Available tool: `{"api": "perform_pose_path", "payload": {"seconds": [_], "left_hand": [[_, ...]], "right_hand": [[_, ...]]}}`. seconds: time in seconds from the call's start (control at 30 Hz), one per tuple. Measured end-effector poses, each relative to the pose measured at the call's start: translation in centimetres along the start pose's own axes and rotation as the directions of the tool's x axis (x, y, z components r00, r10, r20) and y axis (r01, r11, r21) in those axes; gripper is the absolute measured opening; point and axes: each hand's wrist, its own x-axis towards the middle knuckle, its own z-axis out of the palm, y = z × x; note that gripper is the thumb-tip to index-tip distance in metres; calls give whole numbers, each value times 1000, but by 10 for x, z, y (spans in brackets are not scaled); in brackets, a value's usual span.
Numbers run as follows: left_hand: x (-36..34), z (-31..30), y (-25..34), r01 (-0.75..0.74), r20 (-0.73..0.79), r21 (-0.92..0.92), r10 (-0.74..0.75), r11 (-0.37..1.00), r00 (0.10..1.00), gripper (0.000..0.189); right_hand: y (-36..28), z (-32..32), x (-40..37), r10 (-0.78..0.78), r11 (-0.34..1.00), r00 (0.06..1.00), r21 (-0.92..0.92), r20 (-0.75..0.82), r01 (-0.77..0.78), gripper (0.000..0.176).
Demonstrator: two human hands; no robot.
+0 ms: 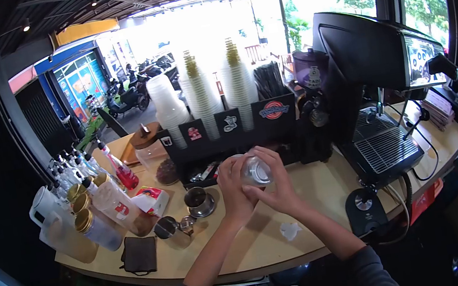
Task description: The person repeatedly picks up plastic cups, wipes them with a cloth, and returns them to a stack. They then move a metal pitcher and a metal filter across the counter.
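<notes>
Over the counter (322, 200), my left hand (233, 190) and my right hand (278, 183) are both wrapped round a clear cup (257, 171). One round end of it faces me, and the fingers cover most of its sides. To the left of my hands stand a metal cup (199, 203) on a round base and a metal pitcher (169, 229) beside a small jigger (187, 224). A crumpled white tissue (290, 230) lies on the counter below my right wrist.
Stacked plastic cups (202, 96) rise from a black organizer (229, 143) behind my hands. An espresso machine (382, 143) stands at right, near a black scale (365, 210). Bottles (116, 206), a tissue pack (152, 199) and a dark folded cloth (138, 255) sit at left.
</notes>
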Motion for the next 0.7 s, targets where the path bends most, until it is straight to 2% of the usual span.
{"api": "perform_pose_path", "payload": {"seconds": [0.03,0.1,0.17,0.23,0.3,0.37,0.4,0.43,0.47,0.5,0.57,0.63,0.7], "left_hand": [[3,-9,-3,-2,-7,12,2,1000,1000,83],[13,-29,-12,10,-73,-149,-21,989,997,88],[24,-62,-24,-38,-96,-122,26,992,995,91],[36,-92,-42,-31,-149,-109,14,994,989,84],[50,-104,-75,39,-213,-110,-62,993,975,66],[66,-108,-113,96,-178,-70,-107,993,978,63],[71,-106,-131,99,-189,-67,-110,993,976,63],[75,-103,-149,94,-118,40,-89,995,989,63],[77,-104,-161,80,-44,146,-74,986,996,63],[77,-104,-167,82,-55,148,-75,986,996,63],[76,-100,-174,46,93,420,-94,906,991,64],[77,-100,-179,28,121,430,-88,903,989,65],[78,-103,-179,24,151,456,-104,889,983,65]], "right_hand": [[-2,11,7,-36,999,999,-14,7,36,65],[-4,25,26,-85,996,996,-16,17,85,66],[-2,33,54,-208,978,978,-19,-34,207,65],[-7,40,93,-319,946,942,-97,-107,309,62],[-18,52,136,-374,924,919,-132,-123,358,59],[-24,69,179,-359,930,928,-127,-99,346,60],[-23,80,202,-402,913,911,-119,-95,391,61],[-20,91,223,-425,902,901,-128,-89,413,62],[-18,103,241,-421,902,903,-145,-83,407,62],[-17,114,258,-416,902,906,-163,-77,400,61],[-11,132,287,-394,904,918,-197,-38,379,60],[-6,145,304,-358,908,934,-232,-2,348,58],[1,155,317,-227,911,967,-325,115,253,57]]}}
